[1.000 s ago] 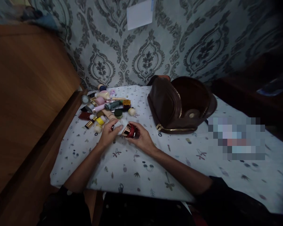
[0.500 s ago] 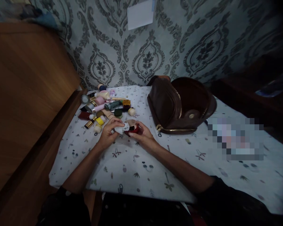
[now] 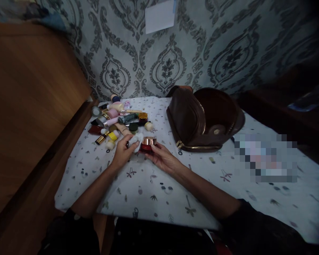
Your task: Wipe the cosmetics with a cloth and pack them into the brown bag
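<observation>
My left hand (image 3: 122, 151) pinches a crumpled white cloth or tissue (image 3: 136, 142) against the left side of a small jar. The jar (image 3: 149, 143) is red below with a shiny copper-coloured lid, and it stands upright in my right hand (image 3: 163, 158), whose fingers wrap round its right side and underside. Just beyond my hands lies a pile of cosmetics, with a dark green tube (image 3: 127, 117), an amber jar (image 3: 143, 117), a yellow-banded bottle (image 3: 113, 136) and a small cream-coloured jar (image 3: 148, 126).
An open brown bag (image 3: 187, 117) with gold zips sits right of the pile, near the patterned wall. A pixelated flat item (image 3: 266, 156) lies farther right on the white printed tablecloth (image 3: 159, 198). Wooden furniture (image 3: 34, 88) borders the left side.
The jar has turned so that its lid faces up more and its side shows. My right hand's fingers have shifted lower round it, and the white cloth has moved slightly up on its left.
</observation>
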Tool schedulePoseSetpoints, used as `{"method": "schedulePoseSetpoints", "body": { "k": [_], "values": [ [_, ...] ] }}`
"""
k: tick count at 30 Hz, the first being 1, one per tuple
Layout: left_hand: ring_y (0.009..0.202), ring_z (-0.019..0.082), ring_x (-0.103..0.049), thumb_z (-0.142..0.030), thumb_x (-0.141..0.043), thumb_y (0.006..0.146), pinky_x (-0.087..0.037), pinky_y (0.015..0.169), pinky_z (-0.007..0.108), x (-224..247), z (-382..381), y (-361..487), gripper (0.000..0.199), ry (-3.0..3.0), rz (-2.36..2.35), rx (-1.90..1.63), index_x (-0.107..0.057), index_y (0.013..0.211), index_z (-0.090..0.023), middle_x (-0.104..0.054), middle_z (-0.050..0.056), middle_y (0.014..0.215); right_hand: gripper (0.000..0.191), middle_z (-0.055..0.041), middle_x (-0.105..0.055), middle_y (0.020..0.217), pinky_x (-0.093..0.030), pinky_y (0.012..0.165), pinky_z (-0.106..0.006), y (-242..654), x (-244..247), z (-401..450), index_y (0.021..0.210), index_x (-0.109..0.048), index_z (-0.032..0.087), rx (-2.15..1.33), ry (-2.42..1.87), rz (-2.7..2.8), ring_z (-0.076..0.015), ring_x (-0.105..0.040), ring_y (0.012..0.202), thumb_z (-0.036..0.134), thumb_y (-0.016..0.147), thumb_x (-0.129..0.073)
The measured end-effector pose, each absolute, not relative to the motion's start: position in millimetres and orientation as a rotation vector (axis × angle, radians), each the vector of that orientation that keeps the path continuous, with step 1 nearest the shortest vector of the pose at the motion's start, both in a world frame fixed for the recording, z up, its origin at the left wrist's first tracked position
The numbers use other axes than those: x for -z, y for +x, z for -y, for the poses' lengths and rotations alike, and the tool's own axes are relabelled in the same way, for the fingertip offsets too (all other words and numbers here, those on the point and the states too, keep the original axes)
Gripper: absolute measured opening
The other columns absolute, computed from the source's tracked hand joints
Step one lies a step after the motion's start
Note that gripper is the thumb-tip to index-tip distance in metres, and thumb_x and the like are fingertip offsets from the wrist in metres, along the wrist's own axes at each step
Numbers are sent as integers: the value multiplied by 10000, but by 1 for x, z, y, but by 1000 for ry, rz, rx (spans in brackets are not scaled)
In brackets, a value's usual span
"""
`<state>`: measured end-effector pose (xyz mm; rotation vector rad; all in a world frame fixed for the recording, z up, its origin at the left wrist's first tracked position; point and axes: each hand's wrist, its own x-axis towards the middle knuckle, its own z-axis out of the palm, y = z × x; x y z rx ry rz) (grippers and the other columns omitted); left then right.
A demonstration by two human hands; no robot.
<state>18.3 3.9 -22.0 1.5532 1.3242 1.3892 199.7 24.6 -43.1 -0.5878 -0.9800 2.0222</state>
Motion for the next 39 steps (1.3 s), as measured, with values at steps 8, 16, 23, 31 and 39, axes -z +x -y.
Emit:
{"method": "schedulePoseSetpoints", "body": {
  "k": [8, 16, 23, 31, 39],
  "values": [
    [937, 199, -608, -260, -614, 867, -475, 848, 312, 16, 2, 22, 205, 1960, -1291, -1397, -679, 1043, -176, -656, 54, 962, 472, -45, -732, 994, -559, 708, -325, 197, 50, -26, 1078, -603, 245, -1964, -672, 967, -195, -706, 827, 530, 740, -767],
    [969, 193, -584, -84, -517, 865, -479, 837, 324, 18, 6, 23, 335, 2305, -1125, -1410, -655, 1146, -205, -589, 69, 1019, 497, 3, -696, 923, -512, 602, -240, 193, 45, -23, 1091, -633, 271, -2015, -648, 862, -131, -642, 710, 560, 715, -780],
    [1003, 198, -567, 3, -482, 816, -486, 844, 336, 16, 7, 20, 416, 2455, -1025, -1276, -647, 1127, -219, -566, 76, 1085, 402, 9, -719, 900, -556, 637, -229, 194, 39, -25, 1009, -680, 234, -2077, -592, 678, -118, -648, 724, 516, 742, -784],
    [1013, 196, -588, -22, -522, 843, -491, 855, 338, 18, 6, 22, 356, 2333, -985, -1332, -657, 1108, -218, -571, 76, 1083, 313, 17, -732, 889, -545, 617, -219, 196, 37, -25, 994, -681, 234, -2122, -535, 626, -116, -655, 715, 441, 780, -776],
    [970, 191, -592, -100, -536, 863, -493, 831, 329, 21, 2, 19, 303, 2225, -1124, -1408, -651, 1123, -205, -610, 54, 1002, 441, -40, -749, 866, -510, 553, -243, 198, 37, -31, 1066, -668, 205, -2227, -526, 587, -153, -689, 677, 508, 1016, -352]
  ]
}}
